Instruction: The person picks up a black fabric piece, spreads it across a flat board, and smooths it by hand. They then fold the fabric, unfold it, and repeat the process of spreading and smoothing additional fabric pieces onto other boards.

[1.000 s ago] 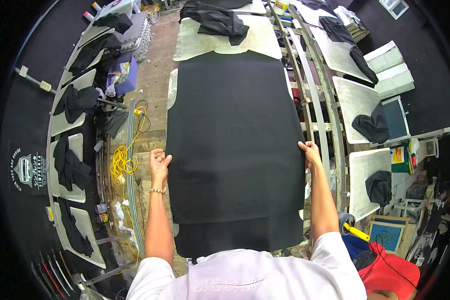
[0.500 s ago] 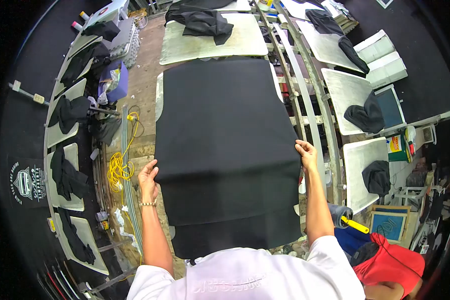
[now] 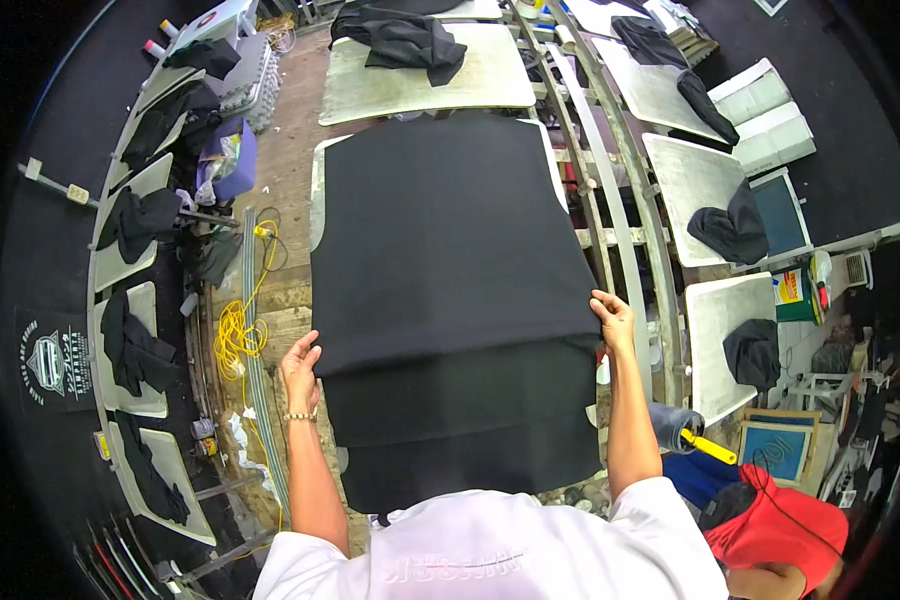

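Note:
A large black fabric panel is spread over a pale board, whose rim shows at the upper left and upper right. My left hand pinches the panel's left edge, thumb and fingers together. On the opposite side, my right hand grips the right edge in the same way. Between the two hands a fold runs across the cloth. Below it, more black fabric hangs toward my body, with a seam-like line across it.
Ahead stands another pale board with crumpled black cloth. More boards with dark garments line both sides. A yellow cable lies on the left floor near a purple bin. A person in red is at lower right.
Both hands have moved slightly toward my body, still gripping the fabric edges. The fold across the panel has become sharper.

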Demonstrator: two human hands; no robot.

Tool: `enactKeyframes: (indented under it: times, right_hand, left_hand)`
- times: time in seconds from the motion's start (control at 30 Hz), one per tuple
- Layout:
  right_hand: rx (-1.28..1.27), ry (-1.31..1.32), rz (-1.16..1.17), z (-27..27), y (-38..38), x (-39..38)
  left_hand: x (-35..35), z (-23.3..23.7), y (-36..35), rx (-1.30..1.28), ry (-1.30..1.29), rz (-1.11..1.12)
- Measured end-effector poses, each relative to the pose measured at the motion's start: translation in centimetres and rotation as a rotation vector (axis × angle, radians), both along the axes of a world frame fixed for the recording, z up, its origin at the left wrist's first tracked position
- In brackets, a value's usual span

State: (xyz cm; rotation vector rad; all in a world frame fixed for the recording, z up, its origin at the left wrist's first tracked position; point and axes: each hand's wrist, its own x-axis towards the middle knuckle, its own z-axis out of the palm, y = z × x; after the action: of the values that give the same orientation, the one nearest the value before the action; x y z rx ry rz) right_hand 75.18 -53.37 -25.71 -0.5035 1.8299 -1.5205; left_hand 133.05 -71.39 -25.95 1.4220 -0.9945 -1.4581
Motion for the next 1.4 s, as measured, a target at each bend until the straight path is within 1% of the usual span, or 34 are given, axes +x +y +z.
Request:
enactKeyframes:
  times: [0.2, 0.3, 0.57, 0.63, 0.73, 0.93, 1.23, 1.4]
  right_hand:
    - [0.036, 0.034, 0.033, -0.1, 0.3, 0.2]
    - [0.073, 0.058, 0.033, 0.1, 0.2, 0.3]
    - [0.038, 0.046, 0.044, -0.7, 0.6, -0.2]
    - [0.026, 0.009, 0.032, -0.7, 0.7, -0.1]
    - [0.059, 0.030, 0.033, -0.3, 0.7, 0.0]
    - [0.047, 0.019, 0.032, -1.1, 1.1, -0.4]
    - [0.047, 0.043, 0.045, -1.1, 1.1, -0.5]
    - [0.053, 0.017, 0.026, -0.2, 0.8, 0.1]
  left_hand:
    - [0.1, -0.1, 0.3, -0.005, -0.033, 0.008]
    - [0.1, -0.1, 0.4, 0.024, 0.025, 0.001]
    - [-0.1, 0.2, 1.1, 0.004, 0.000, 0.010]
    - [0.1, 0.4, 1.2, 0.014, -0.012, 0.015]
    - [0.2, 0.2, 1.4, 0.032, -0.020, -0.005]
    - [-0.3, 1.3, 1.9, 0.037, -0.035, -0.001]
    - [-0.4, 1.3, 1.9, 0.051, -0.032, -0.006]
    - [-0.3, 1.4, 2.1, 0.032, -0.036, -0.009]
